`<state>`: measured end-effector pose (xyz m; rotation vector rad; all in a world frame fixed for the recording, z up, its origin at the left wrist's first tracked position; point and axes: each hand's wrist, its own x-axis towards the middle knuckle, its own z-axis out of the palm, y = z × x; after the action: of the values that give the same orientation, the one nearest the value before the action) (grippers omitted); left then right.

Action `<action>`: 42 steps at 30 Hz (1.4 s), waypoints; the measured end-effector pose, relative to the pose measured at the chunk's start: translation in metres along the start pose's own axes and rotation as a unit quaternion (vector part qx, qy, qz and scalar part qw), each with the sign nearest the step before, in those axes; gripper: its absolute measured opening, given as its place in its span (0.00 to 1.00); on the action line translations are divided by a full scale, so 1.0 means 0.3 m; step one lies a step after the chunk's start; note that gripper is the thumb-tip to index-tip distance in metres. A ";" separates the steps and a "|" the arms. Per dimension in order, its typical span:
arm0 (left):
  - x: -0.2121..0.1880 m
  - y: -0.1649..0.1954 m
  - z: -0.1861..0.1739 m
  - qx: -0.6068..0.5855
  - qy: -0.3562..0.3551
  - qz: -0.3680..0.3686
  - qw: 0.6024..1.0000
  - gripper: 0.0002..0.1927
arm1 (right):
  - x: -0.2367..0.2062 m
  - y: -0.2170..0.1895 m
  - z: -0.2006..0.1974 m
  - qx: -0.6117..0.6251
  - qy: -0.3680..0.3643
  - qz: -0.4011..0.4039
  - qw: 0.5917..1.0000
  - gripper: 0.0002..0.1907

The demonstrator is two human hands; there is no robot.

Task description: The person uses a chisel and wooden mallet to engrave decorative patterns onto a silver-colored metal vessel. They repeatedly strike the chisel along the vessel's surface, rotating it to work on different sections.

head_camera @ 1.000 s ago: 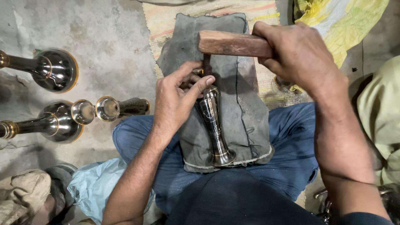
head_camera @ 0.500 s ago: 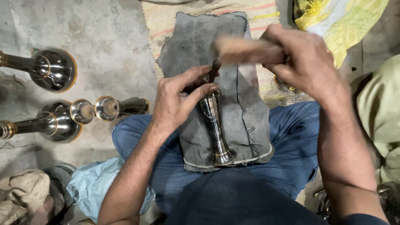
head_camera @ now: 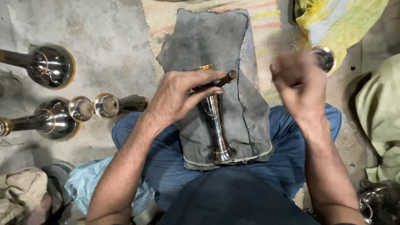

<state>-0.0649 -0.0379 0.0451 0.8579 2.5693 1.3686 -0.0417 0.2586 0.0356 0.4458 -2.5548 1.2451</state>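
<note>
A dark metal flared tube with a brass rim lies lengthwise on a grey folded cloth spread over my lap. My left hand grips the tube's upper end and pins a short rod-like punch against it. To the right of the cloth, my right hand is raised, motion-blurred, with its fingers curled. No wooden mallet shows in it, and the blur hides whether it holds anything.
Three similar flared metal pieces lie on the concrete floor at left. A small metal cup sits by a yellow cloth. A striped mat lies under the grey cloth. A green garment is at right.
My right hand, which held a wooden mallet over the punch, has swung to the right and is blurred; the mallet is no longer seen. The left hand and tube stay put.
</note>
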 end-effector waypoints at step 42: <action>-0.062 -0.115 -0.020 -0.130 0.056 -0.043 0.989 0.18 | 0.222 -0.128 0.026 -0.030 -0.167 0.038 0.985 0.11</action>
<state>-0.0663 -0.0669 0.0184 0.6361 2.3971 1.7213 -0.0890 0.2196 0.0826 0.5929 -2.9057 1.2019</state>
